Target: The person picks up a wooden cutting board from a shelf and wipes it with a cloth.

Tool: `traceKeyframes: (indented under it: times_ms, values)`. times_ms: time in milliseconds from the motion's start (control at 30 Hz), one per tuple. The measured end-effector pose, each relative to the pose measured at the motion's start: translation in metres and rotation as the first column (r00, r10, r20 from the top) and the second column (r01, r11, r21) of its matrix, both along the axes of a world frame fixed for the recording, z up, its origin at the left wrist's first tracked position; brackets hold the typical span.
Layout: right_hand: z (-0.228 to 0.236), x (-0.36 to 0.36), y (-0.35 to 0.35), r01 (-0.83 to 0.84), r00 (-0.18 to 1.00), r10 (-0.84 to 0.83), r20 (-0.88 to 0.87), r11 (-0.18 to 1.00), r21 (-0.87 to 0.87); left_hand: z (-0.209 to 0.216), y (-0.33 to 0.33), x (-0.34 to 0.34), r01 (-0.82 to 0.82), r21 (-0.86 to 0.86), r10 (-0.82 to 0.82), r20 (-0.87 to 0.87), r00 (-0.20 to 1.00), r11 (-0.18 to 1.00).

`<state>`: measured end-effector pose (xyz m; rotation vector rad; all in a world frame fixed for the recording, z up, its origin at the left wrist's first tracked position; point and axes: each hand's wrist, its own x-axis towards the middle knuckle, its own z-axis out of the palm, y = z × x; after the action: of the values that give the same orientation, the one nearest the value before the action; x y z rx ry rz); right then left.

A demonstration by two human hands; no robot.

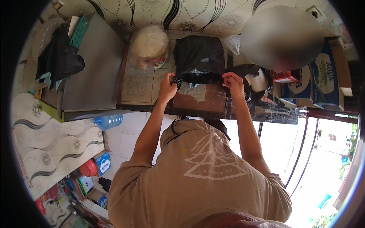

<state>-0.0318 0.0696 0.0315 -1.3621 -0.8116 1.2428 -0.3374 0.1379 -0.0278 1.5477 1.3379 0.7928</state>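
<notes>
Two-handed handling of a wide, glossy black plastic bag (199,53), viewed from above. The bag lies on a low table with a tan, tile-patterned top (141,88), directly in front of the person, its near edge drawn taut from side to side. The left hand (168,87) grasps the near left corner with bent fingers; the right hand (234,83) pinches the near right corner between thumb and fingers. As a judgement, the work is partway: the bag is spread out and held at both corners, while its near edge is neither knotted nor sealed, and neither corner is released. To the left, apart from the bag, stands a rounded, clear plastic bag with pale contents (149,43); just beyond the right hand lies a crumpled black-and-white bundle (259,80).

Obscured: whether the near edge is parted into an open mouth, and whether anything lies inside, cannot be told through the opaque film. The fingertips are partly covered by its folds. A grey blurred oval (283,38) masks the area at upper right, and the bundle's make-up is hard to make out.
</notes>
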Motion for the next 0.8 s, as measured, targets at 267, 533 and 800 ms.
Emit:
traceKeyframes:
  times_ms: [267, 533, 800]
  values:
    - [-0.026, -0.062, -0.021, 0.254, 0.329, -0.31, 0.892, 0.939, 0.232, 0.107, -0.036, 0.009, 0.439, 0.125, -0.453, 0.122, 0.883, 0.89]
    - [-0.107, -0.043, -0.037, 0.092, 0.707, 0.018, 0.707, 0.989, -0.118, 0.082, -0.156, -0.025, 0.29, 0.13, -0.295, 0.025, 0.955, 0.948]
    - [-0.131, -0.066, -0.043, -0.212, 0.682, 0.156, 0.714, 0.977, -0.011, 0.072, -0.274, -0.087, 0.123, -0.259, -0.106, 0.081, 0.991, 0.958]
